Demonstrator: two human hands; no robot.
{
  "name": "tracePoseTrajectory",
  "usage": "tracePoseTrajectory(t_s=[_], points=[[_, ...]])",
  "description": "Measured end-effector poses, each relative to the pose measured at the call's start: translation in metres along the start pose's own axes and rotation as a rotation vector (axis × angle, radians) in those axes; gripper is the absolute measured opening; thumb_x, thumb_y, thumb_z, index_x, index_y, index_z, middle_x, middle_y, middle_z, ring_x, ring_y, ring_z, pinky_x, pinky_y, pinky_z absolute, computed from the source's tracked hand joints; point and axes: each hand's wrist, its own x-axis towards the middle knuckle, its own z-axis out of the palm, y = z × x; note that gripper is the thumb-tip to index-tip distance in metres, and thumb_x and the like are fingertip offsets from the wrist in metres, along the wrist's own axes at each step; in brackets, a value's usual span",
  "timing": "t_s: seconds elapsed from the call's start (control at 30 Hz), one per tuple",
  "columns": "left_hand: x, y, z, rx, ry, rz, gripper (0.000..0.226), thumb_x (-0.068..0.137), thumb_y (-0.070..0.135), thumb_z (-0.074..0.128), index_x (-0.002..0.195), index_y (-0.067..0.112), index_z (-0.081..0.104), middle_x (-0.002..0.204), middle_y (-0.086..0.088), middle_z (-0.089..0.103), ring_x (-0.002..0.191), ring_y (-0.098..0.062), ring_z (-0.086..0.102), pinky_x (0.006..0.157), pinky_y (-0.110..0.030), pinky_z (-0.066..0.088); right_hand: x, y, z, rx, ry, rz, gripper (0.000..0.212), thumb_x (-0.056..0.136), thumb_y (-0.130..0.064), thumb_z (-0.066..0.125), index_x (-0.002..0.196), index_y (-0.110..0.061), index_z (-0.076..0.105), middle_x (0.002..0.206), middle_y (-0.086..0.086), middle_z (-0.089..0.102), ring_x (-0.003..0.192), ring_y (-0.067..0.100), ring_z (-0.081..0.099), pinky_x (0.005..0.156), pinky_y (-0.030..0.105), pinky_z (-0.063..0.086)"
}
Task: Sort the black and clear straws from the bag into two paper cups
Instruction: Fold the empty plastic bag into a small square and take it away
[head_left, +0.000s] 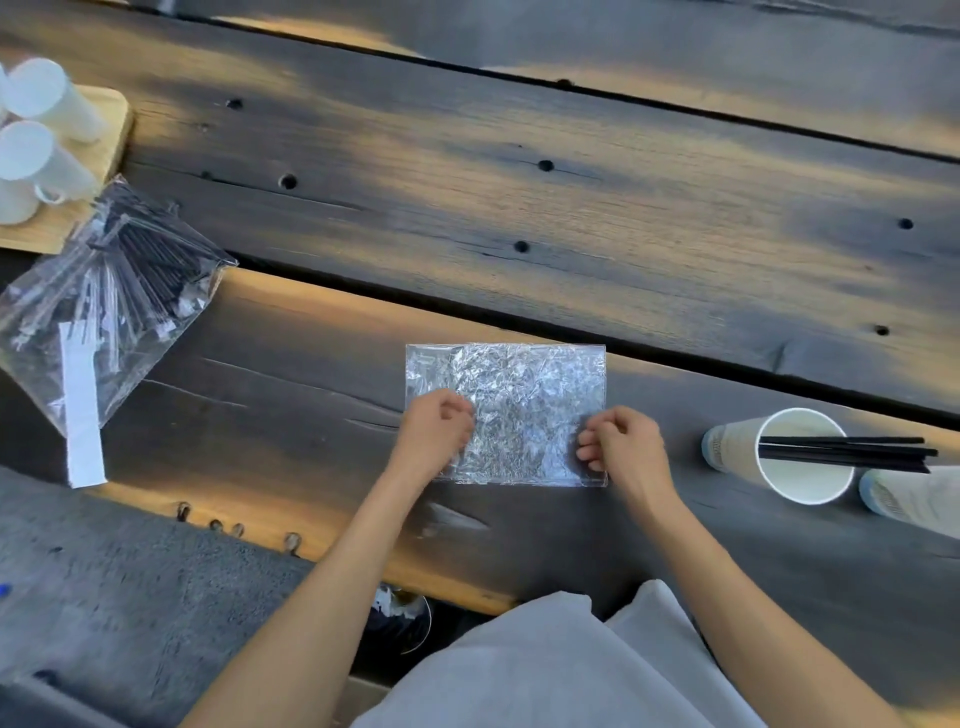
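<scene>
The left hand (436, 427) is seen with fingers curled, pinching the left near portion of a crumpled, flattened clear plastic bag (519, 395); the right hand (621, 446) is likewise curled, its fingertips gripping the bag's right near edge. The bag is laid flat on the dark, weathered plank table (571, 218), and no straws can be made out inside it. To the right of the right hand, a paper cup (804, 486) is recorded standing on the table with its mouth toward the camera; several black straws (847, 451) are held in it, their ends projecting past the rim to the right. Just beside it, at the right edge of the view, a second paper cup (914, 496) is partly cut off; its contents cannot be determined. Well apart to the left, a second clear bag (104, 296) is noted on the table, containing a mixed bundle of black and clear straws fanned out inside, with a white paper strip (83, 410) lying along its near side. Beyond that bag, at the far left corner, a pale wooden board (111, 135) carries a group of white cups (47, 130). Light grey clothing (545, 670) is visible at the bottom of the view between the forearms.
</scene>
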Motion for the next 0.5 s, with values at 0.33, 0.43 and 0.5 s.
tracePoseTrajectory(t_s=[0.33,0.43,0.5], points=[[0.066,0.061,0.037,-0.080,-0.058,-0.035,0.012,0.094,-0.003,0.050,0.096,0.001,0.061,0.082,-0.017,0.069,0.065,-0.023,0.064,0.061,-0.030,0.054,0.009,0.000,0.039,-0.104,-0.241,0.098,0.021,0.091,0.002,0.037,0.101,-0.008,0.052,0.090,0.017,0.066,0.070,0.024,0.060,0.060,0.031,0.050],[0.070,0.056,0.033,0.387,0.134,0.162,0.014,0.089,0.005,0.055,0.083,0.008,0.067,0.082,-0.003,0.069,0.077,-0.022,0.063,0.067,-0.033,0.050,0.016,0.006,0.024,-0.350,-0.134,-0.065,0.017,0.090,-0.005,0.042,0.097,-0.016,0.053,0.094,0.009,0.068,0.080,0.024,0.064,0.071,0.037,0.053],[0.068,0.053,0.034,0.564,0.180,0.235,0.010,0.088,0.008,0.059,0.082,0.016,0.063,0.086,0.001,0.065,0.080,-0.022,0.060,0.067,-0.035,0.048,0.018,0.008,0.017,-0.503,-0.126,-0.173,0.019,0.089,-0.007,0.041,0.097,-0.016,0.055,0.093,0.008,0.068,0.085,0.027,0.063,0.074,0.037,0.051]])
